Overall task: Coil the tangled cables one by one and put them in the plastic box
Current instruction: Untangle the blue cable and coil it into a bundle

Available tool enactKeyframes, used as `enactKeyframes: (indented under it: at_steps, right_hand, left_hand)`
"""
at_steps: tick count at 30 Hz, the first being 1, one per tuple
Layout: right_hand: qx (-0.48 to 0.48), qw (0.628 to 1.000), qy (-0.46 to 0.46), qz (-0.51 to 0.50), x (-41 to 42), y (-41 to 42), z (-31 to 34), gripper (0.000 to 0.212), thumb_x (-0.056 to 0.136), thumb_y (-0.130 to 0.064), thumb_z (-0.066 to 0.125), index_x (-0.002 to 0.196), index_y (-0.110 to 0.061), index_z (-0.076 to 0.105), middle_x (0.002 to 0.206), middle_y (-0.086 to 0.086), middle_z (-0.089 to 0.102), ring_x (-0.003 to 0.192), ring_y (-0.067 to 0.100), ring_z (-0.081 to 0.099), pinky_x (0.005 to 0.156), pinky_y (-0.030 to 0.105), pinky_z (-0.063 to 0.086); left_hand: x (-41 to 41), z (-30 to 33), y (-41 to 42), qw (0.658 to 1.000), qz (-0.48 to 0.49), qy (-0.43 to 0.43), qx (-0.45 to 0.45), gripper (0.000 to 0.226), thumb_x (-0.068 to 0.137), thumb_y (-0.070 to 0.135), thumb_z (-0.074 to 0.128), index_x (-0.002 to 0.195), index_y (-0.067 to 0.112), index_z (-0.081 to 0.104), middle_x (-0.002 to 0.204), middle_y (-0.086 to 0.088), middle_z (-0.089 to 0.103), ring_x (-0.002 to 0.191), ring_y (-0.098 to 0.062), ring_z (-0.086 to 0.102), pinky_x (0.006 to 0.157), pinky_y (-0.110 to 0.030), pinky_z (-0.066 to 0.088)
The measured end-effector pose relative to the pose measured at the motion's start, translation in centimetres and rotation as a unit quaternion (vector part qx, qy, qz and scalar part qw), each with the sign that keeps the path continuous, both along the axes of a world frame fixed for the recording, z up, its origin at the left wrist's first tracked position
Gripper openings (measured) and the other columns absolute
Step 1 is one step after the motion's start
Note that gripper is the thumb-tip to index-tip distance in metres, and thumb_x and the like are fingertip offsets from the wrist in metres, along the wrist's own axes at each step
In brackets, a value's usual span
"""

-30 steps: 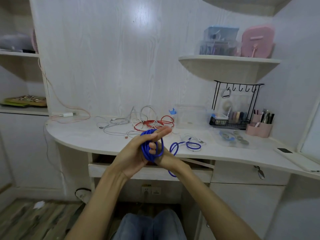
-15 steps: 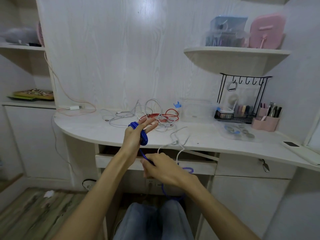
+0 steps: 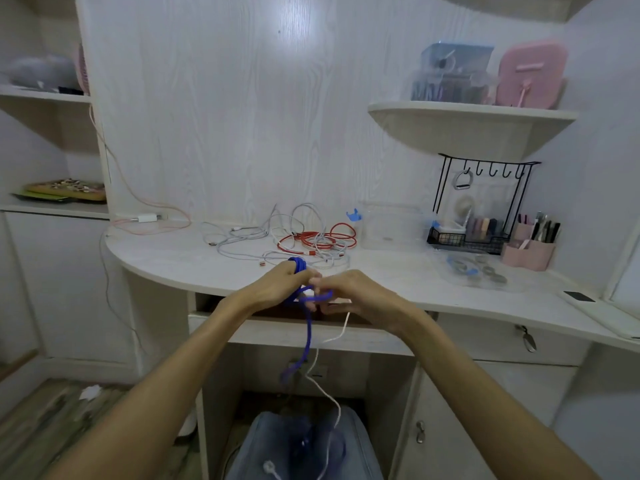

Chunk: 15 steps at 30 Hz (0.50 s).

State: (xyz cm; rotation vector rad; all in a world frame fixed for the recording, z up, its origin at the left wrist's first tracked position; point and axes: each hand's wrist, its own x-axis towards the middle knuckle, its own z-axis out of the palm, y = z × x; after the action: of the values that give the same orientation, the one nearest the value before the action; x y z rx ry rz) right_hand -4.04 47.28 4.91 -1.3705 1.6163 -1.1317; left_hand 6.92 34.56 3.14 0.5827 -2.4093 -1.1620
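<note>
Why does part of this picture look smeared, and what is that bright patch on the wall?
Head view: the blue cable hanging below the hands is motion-blurred, as is its lower end over the lap; the bright patch on the wall panel is glare from a light; the desk edge bows, a wide-angle distortion.

Two hands up front, the left hand (image 3: 277, 287) and the right hand (image 3: 349, 292), one blue cable (image 3: 307, 336) and one white cable (image 3: 323, 382) hanging between them, one red cable (image 3: 317, 239) on the desk, one clear plastic box (image 3: 393, 225), one pink pen holder (image 3: 528, 254).
</note>
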Motion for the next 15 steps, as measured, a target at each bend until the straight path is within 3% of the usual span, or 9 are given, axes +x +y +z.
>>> enactKeyframes:
  at_steps: [2,4,8,10,12,14,15]
  right_hand:
    - [-0.026,0.984,-0.176,-0.014,-1.1,0.4,1.0,0.012,0.091,-0.021,0.056,0.089,-0.011,0.061,0.090,0.009,0.073,0.088,0.020,0.070,0.076,0.032,0.057]
    - [-0.033,0.968,-0.246,-0.033,-2.4,1.1,2.5,0.014,0.093,-0.020,0.054,0.092,-0.006,0.056,0.086,0.011,0.074,0.077,0.021,0.072,0.066,0.029,0.058]
    - [0.048,0.986,-0.143,-0.066,-2.8,1.0,2.4,0.026,0.094,-0.030,0.054,0.102,-0.005,0.054,0.084,0.010,0.074,0.069,0.018,0.071,0.060,0.026,0.057]
    - [0.124,0.987,-0.096,-0.045,-1.8,0.4,0.7,0.027,0.094,-0.029,0.055,0.103,-0.003,0.055,0.091,0.010,0.074,0.075,0.017,0.071,0.068,0.030,0.059]
    - [0.198,0.980,0.012,-0.018,-0.9,-0.3,-1.3,0.041,0.091,-0.024,0.060,0.124,-0.002,0.052,0.113,0.010,0.067,0.096,0.018,0.067,0.088,0.035,0.055]
    - [0.212,0.965,0.154,-0.029,-0.2,-1.5,-2.8,0.077,0.084,-0.026,0.070,0.145,-0.007,0.027,0.143,0.010,0.043,0.125,0.023,0.048,0.103,0.036,0.043]
    - [0.172,0.960,0.210,-0.064,0.0,-2.2,-3.2,0.094,0.080,-0.028,0.074,0.149,-0.010,0.013,0.153,0.010,0.026,0.136,0.026,0.034,0.107,0.038,0.036]
  left_hand:
    - [0.6,-0.5,-0.7,0.999,-0.010,-0.046,-0.010,0.035,0.101,0.032,0.038,0.088,0.013,0.064,0.062,0.007,0.065,0.052,-0.004,0.057,0.061,-0.019,0.042]
    - [1.4,-1.7,-1.6,0.998,-0.022,-0.051,0.035,0.037,0.102,0.031,0.035,0.101,0.009,0.065,0.061,0.004,0.062,0.046,-0.008,0.051,0.056,-0.018,0.044]
    - [2.0,-3.1,-1.8,0.994,-0.017,-0.001,0.107,0.034,0.101,0.030,0.036,0.101,0.009,0.063,0.052,0.007,0.045,0.041,-0.006,0.038,0.056,-0.018,0.045]
    - [1.6,-2.3,-1.3,0.986,-0.008,0.066,0.154,0.029,0.101,0.026,0.038,0.097,0.009,0.060,0.049,0.008,0.040,0.038,-0.006,0.034,0.061,-0.023,0.048]
    - [1.3,-0.8,-0.6,0.971,0.003,0.130,0.201,0.026,0.101,0.023,0.037,0.091,0.010,0.057,0.047,0.009,0.036,0.034,-0.005,0.030,0.062,-0.025,0.047]
    - [1.4,0.9,-0.1,0.953,-0.002,0.166,0.253,0.024,0.101,0.020,0.036,0.088,0.010,0.054,0.046,0.010,0.034,0.032,-0.004,0.028,0.055,-0.021,0.048]
    - [1.6,1.6,0.1,0.946,-0.014,0.170,0.276,0.024,0.101,0.019,0.036,0.088,0.010,0.054,0.046,0.010,0.034,0.032,-0.004,0.027,0.052,-0.019,0.047]
